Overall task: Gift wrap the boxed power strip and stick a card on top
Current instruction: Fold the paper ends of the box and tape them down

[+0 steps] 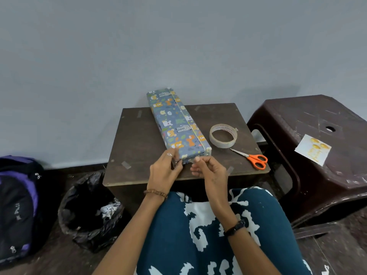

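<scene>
We are seeing the wrapped box (177, 124) lying slantwise on the small table (139, 139), its far end hanging over the back edge. Our left hand (163, 171) is pinching the near corner; our right hand (208, 168) is pinching a tape piece beside it. The tape roll (223, 135) and scissors (252, 158) are leaving little room on the right. The card (312, 149) is lying on the stool (317, 120), its gold writing unreadable

I see soft, even, fairly dim light, faint shadows on the wall (178, 46), wide-angle bending at the edges, slight overall softness.
</scene>
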Action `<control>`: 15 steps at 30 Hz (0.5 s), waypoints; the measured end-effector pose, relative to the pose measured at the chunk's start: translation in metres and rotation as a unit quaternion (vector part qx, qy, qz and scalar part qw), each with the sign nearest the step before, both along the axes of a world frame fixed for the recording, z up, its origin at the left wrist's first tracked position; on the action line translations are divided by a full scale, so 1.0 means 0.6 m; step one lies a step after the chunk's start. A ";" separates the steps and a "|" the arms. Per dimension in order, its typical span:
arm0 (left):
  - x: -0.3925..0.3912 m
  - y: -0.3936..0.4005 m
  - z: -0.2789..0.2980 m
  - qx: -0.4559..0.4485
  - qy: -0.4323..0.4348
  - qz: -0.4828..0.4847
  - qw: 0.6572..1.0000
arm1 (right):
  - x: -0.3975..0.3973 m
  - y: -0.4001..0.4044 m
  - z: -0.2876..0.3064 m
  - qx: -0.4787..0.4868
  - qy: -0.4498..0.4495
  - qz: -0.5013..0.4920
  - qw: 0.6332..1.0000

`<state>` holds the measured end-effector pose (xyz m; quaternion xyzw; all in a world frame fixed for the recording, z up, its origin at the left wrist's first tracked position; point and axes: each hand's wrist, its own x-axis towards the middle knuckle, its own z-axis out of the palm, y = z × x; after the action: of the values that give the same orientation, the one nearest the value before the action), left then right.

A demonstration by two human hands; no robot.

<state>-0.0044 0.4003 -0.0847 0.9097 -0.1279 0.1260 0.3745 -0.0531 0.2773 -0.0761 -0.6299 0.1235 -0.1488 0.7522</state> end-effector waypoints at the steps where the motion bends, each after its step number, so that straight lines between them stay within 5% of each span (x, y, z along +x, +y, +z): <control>1: 0.002 0.000 0.001 0.000 0.009 0.002 1.000 | 0.000 0.001 0.001 -0.026 -0.009 0.003 1.000; 6: 0.010 0.015 0.004 0.006 0.000 -0.019 1.000 | 0.001 -0.001 0.004 -0.126 -0.038 0.040 0.991; 15: 0.009 0.013 0.016 -0.028 0.016 -0.009 0.999 | -0.001 -0.019 -0.001 0.109 0.042 0.059 0.991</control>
<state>0.0008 0.4083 -0.0752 0.8993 -0.1269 0.1118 0.4033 -0.0537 0.2658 -0.0765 -0.5563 0.1333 -0.0632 0.8177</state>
